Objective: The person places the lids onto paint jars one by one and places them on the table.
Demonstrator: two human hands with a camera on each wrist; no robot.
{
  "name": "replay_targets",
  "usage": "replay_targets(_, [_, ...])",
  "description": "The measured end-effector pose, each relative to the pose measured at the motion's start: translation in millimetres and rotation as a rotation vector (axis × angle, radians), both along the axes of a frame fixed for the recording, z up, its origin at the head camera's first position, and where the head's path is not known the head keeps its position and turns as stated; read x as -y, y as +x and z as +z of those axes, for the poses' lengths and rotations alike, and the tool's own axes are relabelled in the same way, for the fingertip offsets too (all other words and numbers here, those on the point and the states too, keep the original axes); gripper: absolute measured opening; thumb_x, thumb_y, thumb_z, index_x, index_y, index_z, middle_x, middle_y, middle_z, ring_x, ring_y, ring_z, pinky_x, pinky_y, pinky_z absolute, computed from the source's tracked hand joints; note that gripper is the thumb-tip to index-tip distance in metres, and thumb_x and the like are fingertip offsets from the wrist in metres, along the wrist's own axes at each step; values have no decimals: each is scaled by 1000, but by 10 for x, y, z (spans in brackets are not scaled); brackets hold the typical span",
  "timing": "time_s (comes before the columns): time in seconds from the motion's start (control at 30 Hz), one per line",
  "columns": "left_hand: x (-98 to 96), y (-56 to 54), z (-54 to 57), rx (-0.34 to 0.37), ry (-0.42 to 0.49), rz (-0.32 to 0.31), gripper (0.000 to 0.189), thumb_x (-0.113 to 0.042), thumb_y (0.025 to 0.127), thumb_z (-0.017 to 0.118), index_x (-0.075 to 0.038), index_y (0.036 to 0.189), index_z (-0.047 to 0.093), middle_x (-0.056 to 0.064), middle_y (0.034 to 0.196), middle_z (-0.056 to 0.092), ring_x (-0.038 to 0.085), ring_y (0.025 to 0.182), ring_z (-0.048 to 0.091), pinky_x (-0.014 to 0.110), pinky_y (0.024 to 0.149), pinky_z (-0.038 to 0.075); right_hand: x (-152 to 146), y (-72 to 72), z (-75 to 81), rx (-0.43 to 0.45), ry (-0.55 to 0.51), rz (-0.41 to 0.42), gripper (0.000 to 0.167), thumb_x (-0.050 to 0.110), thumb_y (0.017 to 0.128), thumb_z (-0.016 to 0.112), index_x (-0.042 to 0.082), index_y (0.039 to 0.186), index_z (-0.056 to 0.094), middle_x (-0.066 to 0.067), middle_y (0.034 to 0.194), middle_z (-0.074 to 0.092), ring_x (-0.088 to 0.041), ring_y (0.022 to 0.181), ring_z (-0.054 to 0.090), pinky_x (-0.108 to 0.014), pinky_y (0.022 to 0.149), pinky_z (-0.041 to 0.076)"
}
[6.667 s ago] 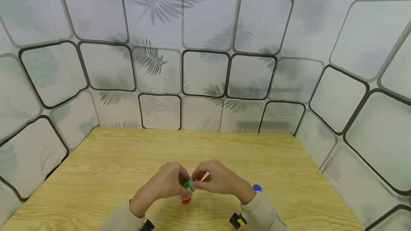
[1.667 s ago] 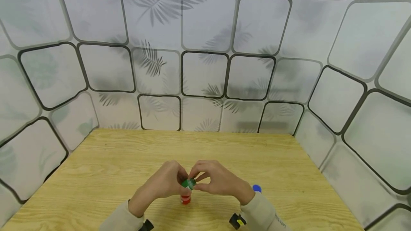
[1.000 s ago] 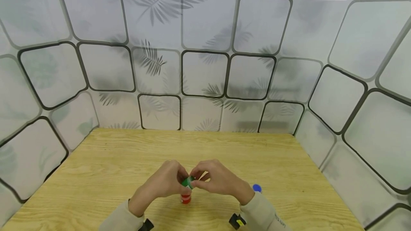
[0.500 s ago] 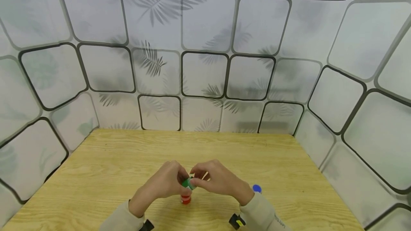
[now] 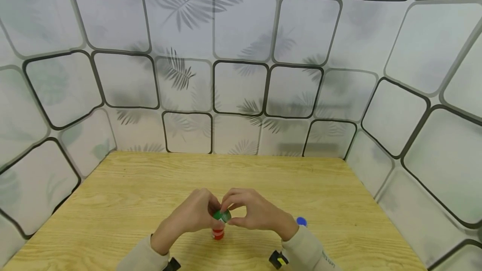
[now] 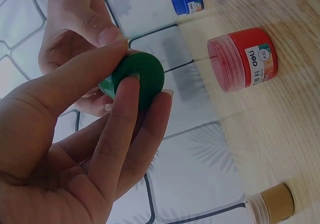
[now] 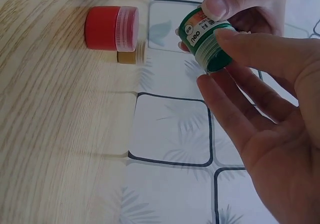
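In the head view my left hand grips a small green paint jar above the table, tilted toward my right hand. In the left wrist view the left thumb and fingers curl round its green base. The right wrist view shows its clear ribbed lid facing the right palm. My right thumb lies on one side of the lid and the index fingertip is at the opposite edge. The other right fingers are spread beneath it. A red paint jar stands on the table just below the hands.
A blue paint jar is on the table beyond my right wrist. A yellow-brown paint jar stands at the lower right of the left wrist view. Patterned curtain-like walls rise behind the wooden table and at both sides.
My right fingers have shifted round the lid again and again; thumb and index finger now stand wider apart, baring more of it. My left hand keeps its grip and the jar stays in place.
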State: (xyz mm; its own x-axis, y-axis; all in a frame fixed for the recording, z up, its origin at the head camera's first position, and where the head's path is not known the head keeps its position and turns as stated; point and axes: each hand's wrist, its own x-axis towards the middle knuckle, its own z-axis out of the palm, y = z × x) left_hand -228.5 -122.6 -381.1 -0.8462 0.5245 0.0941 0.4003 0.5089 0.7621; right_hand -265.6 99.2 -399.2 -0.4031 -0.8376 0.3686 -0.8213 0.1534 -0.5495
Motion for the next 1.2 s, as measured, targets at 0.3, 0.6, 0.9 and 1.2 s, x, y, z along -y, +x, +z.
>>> replay_targets(0.3, [-1, 4, 3, 5, 2, -1, 10, -5, 78, 88, -5, 85, 81, 3, 75, 78, 9, 63, 69, 22, 57, 56, -6, 5, -5, 33, -10, 10, 22, -1, 90, 77, 6, 110, 72, -10, 116, 70, -18, 107, 71, -23, 85, 61])
replay_targets(0.6, [-6, 5, 0, 3, -6, 6, 12, -6, 77, 89, -4, 87, 81, 4, 76, 77, 10, 64, 68, 22, 57, 56, 1, 17, 4, 96, -4, -16, 19, 5, 93, 75, 7, 112, 71, -8, 112, 72, -16, 104, 72, -22, 83, 61])
replay_targets(0.9, [-7, 2, 1, 7, -12, 9, 12, -6, 78, 89, -3, 87, 81, 3, 77, 77, 10, 64, 68, 22, 57, 56, -2, 13, 8, 139, 1, -27, 20, 4, 92, 76, 5, 112, 73, -10, 111, 73, -14, 103, 72, -21, 82, 61])
replay_targets(1.2, [-3, 10, 4, -4, -5, 1, 11, -4, 78, 88, -2, 86, 81, 4, 76, 77, 8, 62, 68, 21, 56, 56, 5, 16, 20, 123, 30, -51, 20, 4, 93, 75, 4, 113, 74, -9, 112, 75, -12, 101, 73, -17, 79, 60])
